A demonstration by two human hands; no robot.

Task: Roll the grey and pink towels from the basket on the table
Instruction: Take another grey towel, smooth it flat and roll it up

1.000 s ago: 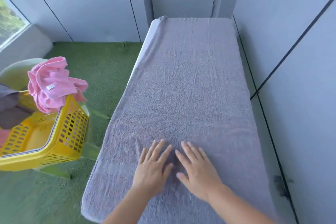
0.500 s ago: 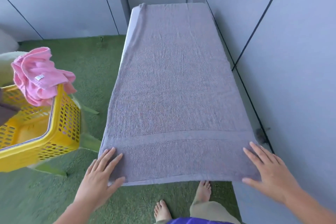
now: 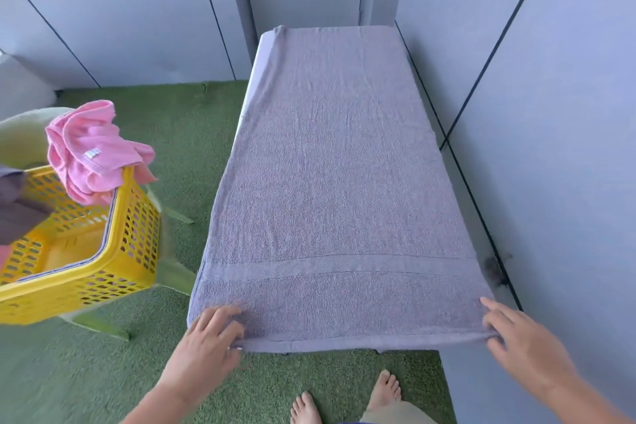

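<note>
A grey towel (image 3: 337, 175) lies spread flat over the whole narrow table (image 3: 255, 72), its near hem hanging just over the front edge. My left hand (image 3: 210, 334) pinches the towel's near left corner, fingers curled on top and thumb under the hem. My right hand (image 3: 512, 330) pinches the near right corner the same way. A pink towel (image 3: 89, 151) is bunched over the far rim of the yellow basket (image 3: 113, 268) to the left of the table.
The basket sits on a pale green chair (image 3: 172, 272) and holds a dark grey-brown cloth (image 3: 17, 213). Grey wall panels (image 3: 550, 148) close in the table's right and far sides. Green artificial turf (image 3: 179, 148) covers the floor, with my bare feet (image 3: 344, 399) below.
My hands went from the towel's middle out to its near corners, then curled from flat to pinching the hem. The camera view pulled back and tilted down.
</note>
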